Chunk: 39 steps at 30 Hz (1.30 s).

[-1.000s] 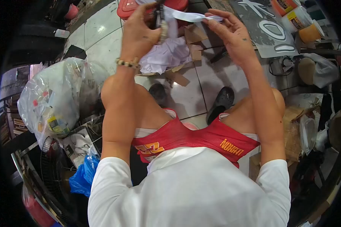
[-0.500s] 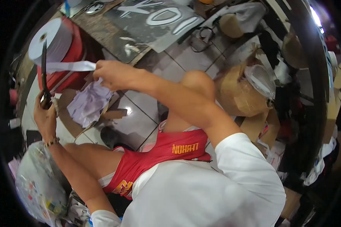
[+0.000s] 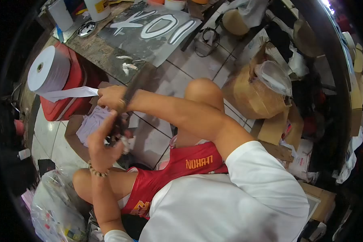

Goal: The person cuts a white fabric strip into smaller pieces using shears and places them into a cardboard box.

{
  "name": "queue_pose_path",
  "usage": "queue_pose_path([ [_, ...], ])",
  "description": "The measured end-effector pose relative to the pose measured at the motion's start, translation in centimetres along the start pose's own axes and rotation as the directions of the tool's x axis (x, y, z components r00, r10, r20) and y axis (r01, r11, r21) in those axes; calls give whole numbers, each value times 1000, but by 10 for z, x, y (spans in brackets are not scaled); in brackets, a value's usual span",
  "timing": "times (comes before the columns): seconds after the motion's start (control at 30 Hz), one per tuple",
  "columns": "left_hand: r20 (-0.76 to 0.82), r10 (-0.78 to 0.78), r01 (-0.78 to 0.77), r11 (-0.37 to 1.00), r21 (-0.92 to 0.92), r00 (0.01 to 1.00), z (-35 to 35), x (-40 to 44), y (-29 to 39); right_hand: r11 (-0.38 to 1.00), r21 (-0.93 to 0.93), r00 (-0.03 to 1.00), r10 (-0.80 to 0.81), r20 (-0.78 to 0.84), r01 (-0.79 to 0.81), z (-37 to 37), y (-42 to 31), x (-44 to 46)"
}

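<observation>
A white ribbon strip (image 3: 70, 93) runs from a large white roll (image 3: 49, 69) on a red cooler (image 3: 74, 76) to my right hand (image 3: 112, 97), which pinches its end. Below it my left hand (image 3: 105, 147) holds dark scissors (image 3: 127, 97), blurred by motion; the blades point up and cross in front of my right wrist. Whether the blades are apart cannot be made out. A cardboard box (image 3: 72, 141) holding white cloth (image 3: 88, 127) sits under my hands, partly hidden by them.
A lettered grey board (image 3: 149, 30) lies on a worn table (image 3: 97, 50) at the top. A taped carton (image 3: 250, 97) stands at the right on the tiled floor (image 3: 181, 60). At lower left is a clear plastic bag (image 3: 54, 201). My legs are spread in the middle.
The view has swung toward the roll. My left hand with the scissors has moved from beside the ribbon near the roll to below my right wrist. My right hand still grips the strip.
</observation>
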<state>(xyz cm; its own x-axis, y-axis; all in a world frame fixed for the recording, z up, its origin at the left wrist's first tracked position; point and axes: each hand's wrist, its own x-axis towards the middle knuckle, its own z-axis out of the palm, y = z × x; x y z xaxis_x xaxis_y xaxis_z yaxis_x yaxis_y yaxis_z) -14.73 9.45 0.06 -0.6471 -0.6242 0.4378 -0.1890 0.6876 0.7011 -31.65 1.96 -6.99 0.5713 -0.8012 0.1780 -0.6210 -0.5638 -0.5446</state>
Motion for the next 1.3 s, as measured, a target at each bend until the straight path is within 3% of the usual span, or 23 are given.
queue_pose_path([
  [0.03,82,-36,33,999,36,996,8,-9,3,1000,18,999,15,-28,-15,1,0,-3],
  [0.13,243,106,-122,991,52,964,17,-2,25,999,13,999,49,3,-49,-1,-1,-2],
  [0.2,558,42,-157,975,160,829,17,4,38,999,3,999,42,21,-42,-1,-2,-3],
  [0.23,558,43,-158,975,159,828,17,3,34,999,3,999,43,21,-43,-2,-1,-4],
  [0.33,397,12,-72,988,136,918,11,-4,16,999,13,996,42,82,-43,-1,0,1],
  [0.4,152,-68,51,992,114,986,0,-1,8,1000,5,987,-20,-161,21,6,5,0],
  [0.47,40,-120,111,978,177,992,-11,-2,-6,998,-11,956,-69,-286,69,11,7,7],
  [0.5,-52,-144,152,970,188,988,-17,0,-12,999,48,958,-8,-285,23,10,5,8],
  [0.6,-146,-177,210,943,257,973,-35,2,-26,969,128,966,229,-124,-213,-9,-11,1],
  [0.67,-195,-237,279,933,228,952,-44,0,-28,981,39,955,192,-228,-188,-11,-12,-3],
  [0.77,-280,-267,331,919,215,922,-49,-1,-33,982,42,963,191,-191,-186,-6,-12,-1],
  [0.83,-359,-242,335,915,224,901,-55,-1,-39,927,61,919,356,171,-371,-19,-25,5],
  [0.87,-417,-221,335,915,224,882,-59,-1,-42,918,192,933,314,177,-346,-12,-22,8],
  [0.9,-436,-206,331,915,232,876,-64,0,-46,928,179,940,296,171,-326,-12,-22,18],
  [0.97,-601,-342,386,921,-61,722,-73,0,-56,881,469,995,87,-51,-53,-10,-24,36],
  [1.0,-653,-376,408,906,-111,658,-81,0,-59,896,442,992,87,-86,-41,-26,-36,51],
  [1.03,-694,-396,240,918,-316,602,-86,-2,-70,927,363,977,-16,-213,94,-39,-42,74],
  [1.07,-745,-397,191,917,-351,536,-96,-2,-70,867,488,964,30,-263,106,-63,-65,94],
  [1.1,-790,-397,135,915,-381,467,-106,-3,-70,868,497,988,95,-124,-21,-79,-61,125],
  [1.13,-805,-443,105,892,-440,394,-114,-6,-69,775,624,968,219,-122,-97,-103,-78,147],
  [1.17,-811,-432,96,897,-431,395,-121,-8,-71,675,735,972,208,-107,-63,-123,-82,175],
  [1.23,-750,-604,-124,751,-649,269,-131,-14,-75,447,894,983,156,-98,18,-157,-95,226],
  [1.3,-709,-651,-125,707,-696,271,-133,-23,-87,440,895,970,242,-36,-77,-184,-115,258],
])
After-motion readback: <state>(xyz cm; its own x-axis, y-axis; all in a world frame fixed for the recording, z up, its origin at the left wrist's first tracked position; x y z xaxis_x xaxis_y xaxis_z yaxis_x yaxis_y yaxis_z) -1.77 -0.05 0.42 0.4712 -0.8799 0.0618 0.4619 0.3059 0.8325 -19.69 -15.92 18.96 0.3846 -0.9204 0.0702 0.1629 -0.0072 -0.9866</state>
